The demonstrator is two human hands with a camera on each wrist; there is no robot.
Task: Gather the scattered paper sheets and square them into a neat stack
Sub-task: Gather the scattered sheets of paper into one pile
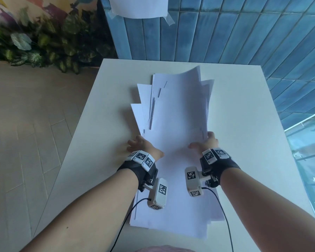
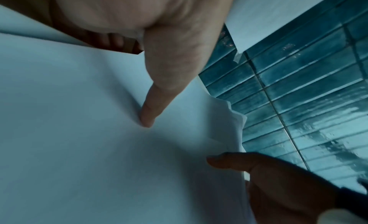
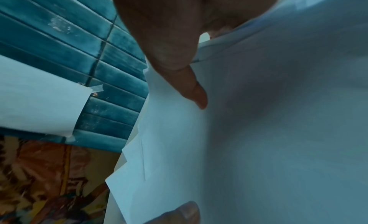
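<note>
White sheets, loosely gathered and still fanned out of line, run lengthwise down the middle of a pale table. Their far ends lift and curl off the tabletop, and staggered corners jut out on the left side.

From the head view, the left hand sits at the pile's left edge and the right hand at its right edge, facing each other across the paper. That view shows the backs of the hands and the wrist rigs with their printed markers, but not how the fingers lie beneath.

Left wrist view fills this in: the left thumb presses on the top sheet, while fingers show dimly under the paper's edge, so the hand grips the sheets. It also catches the right hand from the side, thumb on top and the rest of the hand at the pile's edge.

Right wrist view shows the right thumb on the top sheet, with the paper's edge tucked into the hand, a pinch on the sheets; a left fingertip shows at the bottom.

Both wrist views take in the blue tiled wall and a taped sheet on it. Only the head view shows the plants and the floor.
</note>
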